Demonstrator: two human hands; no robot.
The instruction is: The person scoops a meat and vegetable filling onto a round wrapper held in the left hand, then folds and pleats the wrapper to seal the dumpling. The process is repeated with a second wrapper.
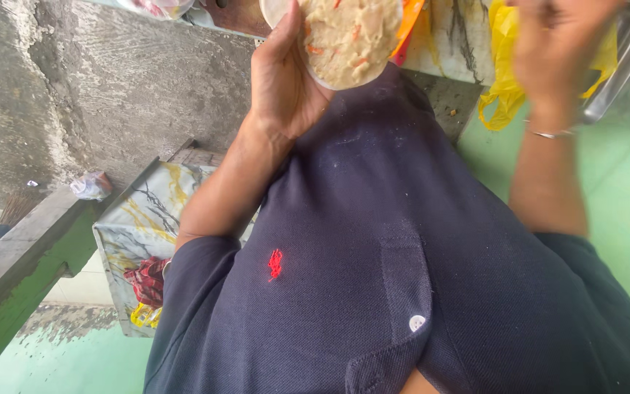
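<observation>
Two bare hands raised in front of a dark navy polo shirt (373, 241), seen from the head camera looking down the chest.

Left hand (282, 80) cupped under a round, pale dough wrapper (348, 36), palm and fingers cradling it from the side; wrapper spread with a creamy, lumpy filling flecked with orange bits, its top cut off by the frame edge. Right hand (555, 40) up near the top edge, blurred; cannot tell whether it is clenched or slack, nothing seen in it. Thin metal bangle (552, 133) on that wrist. Yellow plastic bag (503, 80) hangs behind the right hand, beside a metal tray (625, 66). Marble-patterned cloth (140, 219) covers a low table beside the left elbow, with a rough grey concrete wall (96, 80) above it. Green painted floor (621, 190) on the right.
</observation>
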